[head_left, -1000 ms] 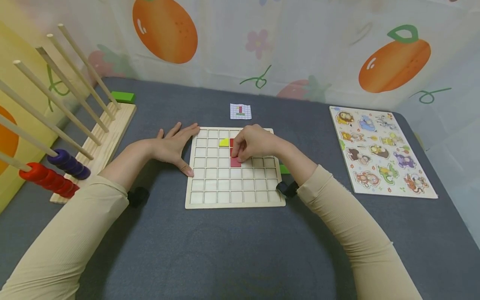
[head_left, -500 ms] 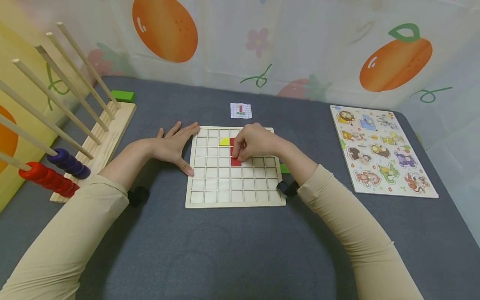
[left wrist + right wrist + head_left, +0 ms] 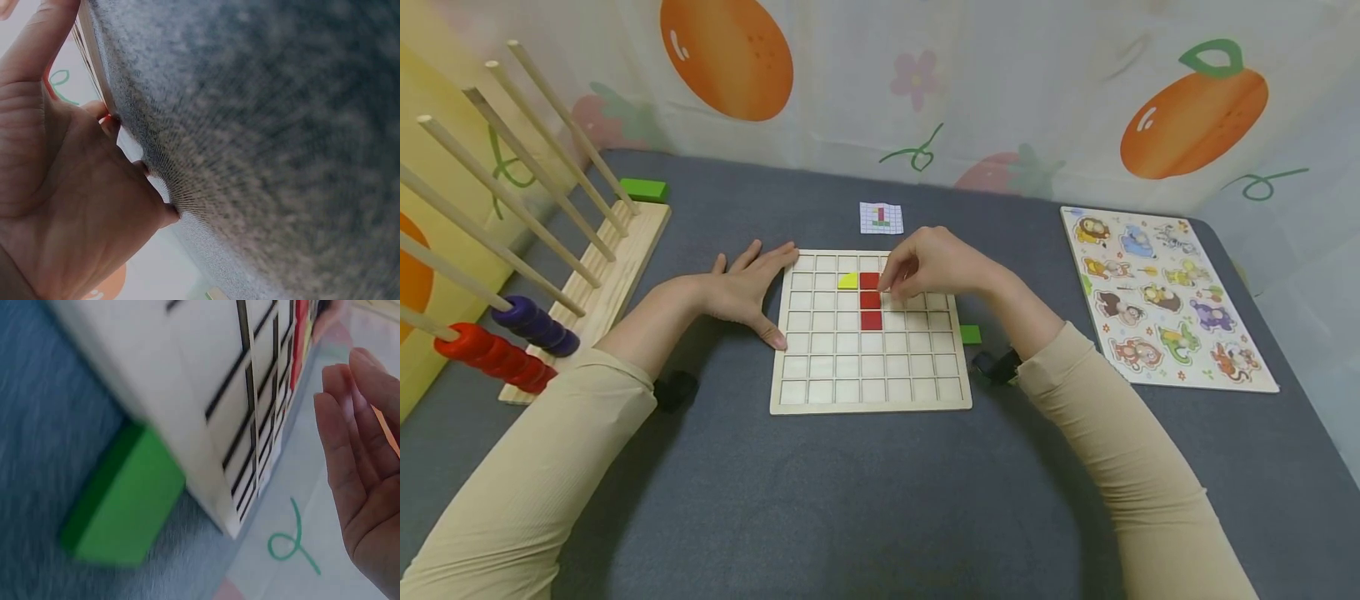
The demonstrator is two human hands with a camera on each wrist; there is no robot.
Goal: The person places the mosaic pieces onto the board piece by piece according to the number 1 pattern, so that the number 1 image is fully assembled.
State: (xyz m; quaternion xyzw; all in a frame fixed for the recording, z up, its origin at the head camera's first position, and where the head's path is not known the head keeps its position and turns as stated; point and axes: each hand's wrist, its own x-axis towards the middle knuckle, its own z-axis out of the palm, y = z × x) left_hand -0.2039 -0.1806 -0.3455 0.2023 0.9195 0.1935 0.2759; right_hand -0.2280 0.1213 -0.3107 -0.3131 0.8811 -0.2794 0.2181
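Observation:
A pale wooden grid board point(image 3: 872, 409) lies flat in the middle of the table in the head view. One column of it holds three red square tiles point(image 3: 871, 320), with a yellow tile point(image 3: 848, 282), rounded at one corner, left of the top one. My left hand point(image 3: 741, 292) is spread at the board's left side, thumb and a fingertip touching its edge. Over the upper right cells hovers my right hand point(image 3: 936, 271), just right of the red tiles. In the right wrist view that hand point(image 3: 369, 456) has loosely bent fingers with nothing between them.
A green block point(image 3: 971, 334) sits against the board's right edge. Behind the board lies a small printed grid card point(image 3: 881, 218). At left stands a wooden peg rack point(image 3: 643, 242) with red and purple beads; another green block point(image 3: 643, 190) is behind it. An animal puzzle board point(image 3: 1165, 304) lies right.
My right hand has let go of the lowest red tile and risen up and to the right, uncovering all three red tiles. The left hand has stayed at the board's edge.

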